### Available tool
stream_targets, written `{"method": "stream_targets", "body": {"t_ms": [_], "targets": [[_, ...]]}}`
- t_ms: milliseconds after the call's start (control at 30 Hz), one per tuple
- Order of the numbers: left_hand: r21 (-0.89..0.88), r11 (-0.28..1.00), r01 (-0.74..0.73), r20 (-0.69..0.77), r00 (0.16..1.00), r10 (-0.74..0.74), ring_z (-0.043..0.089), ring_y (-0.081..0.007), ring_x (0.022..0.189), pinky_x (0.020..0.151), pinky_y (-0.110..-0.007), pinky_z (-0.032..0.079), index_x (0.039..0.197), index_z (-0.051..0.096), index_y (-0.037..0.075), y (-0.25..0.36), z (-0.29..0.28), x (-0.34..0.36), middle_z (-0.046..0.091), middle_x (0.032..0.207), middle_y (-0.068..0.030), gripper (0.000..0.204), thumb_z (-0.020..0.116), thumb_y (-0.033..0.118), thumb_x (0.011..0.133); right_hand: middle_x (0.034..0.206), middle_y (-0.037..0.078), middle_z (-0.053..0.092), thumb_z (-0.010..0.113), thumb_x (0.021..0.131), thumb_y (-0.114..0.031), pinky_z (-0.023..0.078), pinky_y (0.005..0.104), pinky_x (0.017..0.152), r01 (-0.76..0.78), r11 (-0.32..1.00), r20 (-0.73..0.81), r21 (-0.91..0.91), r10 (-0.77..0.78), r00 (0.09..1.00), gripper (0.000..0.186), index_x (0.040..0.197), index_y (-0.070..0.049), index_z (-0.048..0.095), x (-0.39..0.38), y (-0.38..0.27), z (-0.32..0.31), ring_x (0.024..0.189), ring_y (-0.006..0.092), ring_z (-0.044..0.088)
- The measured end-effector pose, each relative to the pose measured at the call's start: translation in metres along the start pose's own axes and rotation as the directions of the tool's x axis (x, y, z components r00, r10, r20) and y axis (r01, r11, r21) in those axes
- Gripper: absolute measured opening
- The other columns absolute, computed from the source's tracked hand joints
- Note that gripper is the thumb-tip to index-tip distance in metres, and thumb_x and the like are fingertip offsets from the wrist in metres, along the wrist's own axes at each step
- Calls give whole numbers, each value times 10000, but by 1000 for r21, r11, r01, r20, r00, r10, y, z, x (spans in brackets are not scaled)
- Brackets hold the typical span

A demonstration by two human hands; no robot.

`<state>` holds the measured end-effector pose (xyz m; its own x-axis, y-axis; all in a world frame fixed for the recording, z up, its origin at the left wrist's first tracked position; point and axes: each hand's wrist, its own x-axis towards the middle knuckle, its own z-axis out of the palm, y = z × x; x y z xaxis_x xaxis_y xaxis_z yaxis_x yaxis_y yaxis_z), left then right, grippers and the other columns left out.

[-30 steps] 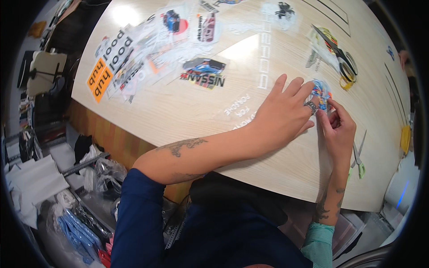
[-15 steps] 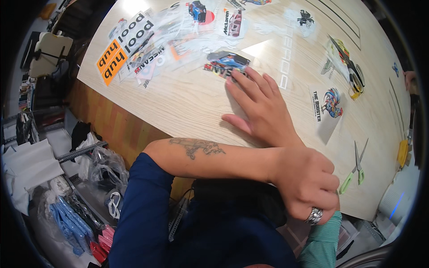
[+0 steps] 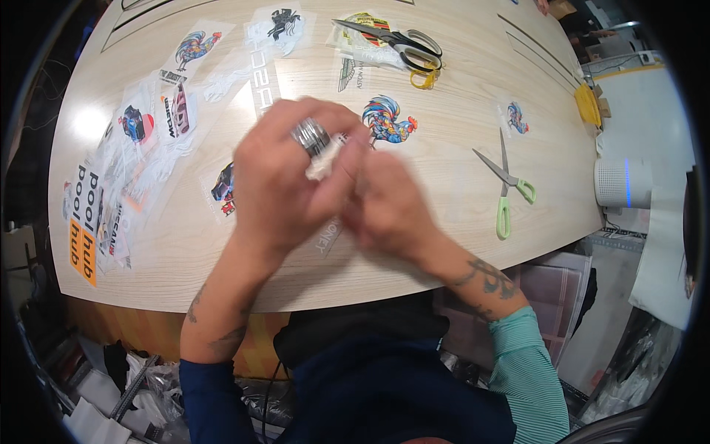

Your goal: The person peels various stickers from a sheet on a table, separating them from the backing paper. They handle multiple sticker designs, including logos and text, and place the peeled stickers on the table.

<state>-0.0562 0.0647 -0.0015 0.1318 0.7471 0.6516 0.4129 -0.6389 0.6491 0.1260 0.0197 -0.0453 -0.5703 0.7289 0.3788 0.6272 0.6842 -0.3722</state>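
My left hand [image 3: 277, 174], with a wide silver ring, is raised over the table and closed on a small crumpled white piece [image 3: 321, 164]. My right hand [image 3: 392, 203] meets it, fingers curled and blurred; whatever they grip is hidden. Below the hands shows a transparent strip with pale lettering [image 3: 322, 238]; whether it is held or lies on the table, I cannot tell. A colourful rooster decal [image 3: 390, 118] lies just beyond them. Partly covered by my left hand is a blue car decal [image 3: 224, 183].
Overlapping decal sheets [image 3: 111, 200] spread over the left of the wooden table [image 3: 170, 259]. Black-handled scissors [image 3: 396, 43] lie at the far side, green-handled scissors [image 3: 505, 177] at right. A smaller rooster decal [image 3: 518, 118] and a white cylindrical device [image 3: 623, 183] are farther right.
My view has swung right. My left hand has left my right forearm, where it was across, and my right hand has lifted off the car decal. Both hands now meet above the table.
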Motion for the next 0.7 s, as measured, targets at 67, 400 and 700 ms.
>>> {"method": "stream_targets", "body": {"t_ms": [67, 400, 700], "targets": [[204, 977, 62, 73, 994, -79, 678, -281, 781, 726, -370, 529, 880, 743, 50, -14, -14, 0, 723, 875, -78, 117, 729, 165, 867, 1276, 251, 592, 754, 853, -194, 413, 507, 1071, -190, 944, -155, -270, 152, 976, 491, 1261, 32, 602, -6, 24, -35, 1274, 422, 505], [229, 897, 378, -112, 926, -362, 726, -270, 800, 743, -358, 567, 1057, 760, -2, -34, -65, 20, 767, 926, -178, 222, 649, 133, 919, 1342, 232, 585, 761, 851, -316, 399, 495, 1108, -332, 933, 24, -138, 338, 941, 591, 1308, 33, 624, -104, -8, -49, 1318, 425, 508], [-34, 970, 242, -4, 970, -242, 667, -185, 594, 587, -312, 528, 964, 749, -27, -24, -29, 14, 744, 769, -135, 175, 658, 121, 941, 983, 118, 704, 674, 958, -167, 509, 391, 748, -443, 817, -206, -368, 393, 896, 146, 1039, -51, 710, -69, 38, -49, 920, 291, 674]]}}
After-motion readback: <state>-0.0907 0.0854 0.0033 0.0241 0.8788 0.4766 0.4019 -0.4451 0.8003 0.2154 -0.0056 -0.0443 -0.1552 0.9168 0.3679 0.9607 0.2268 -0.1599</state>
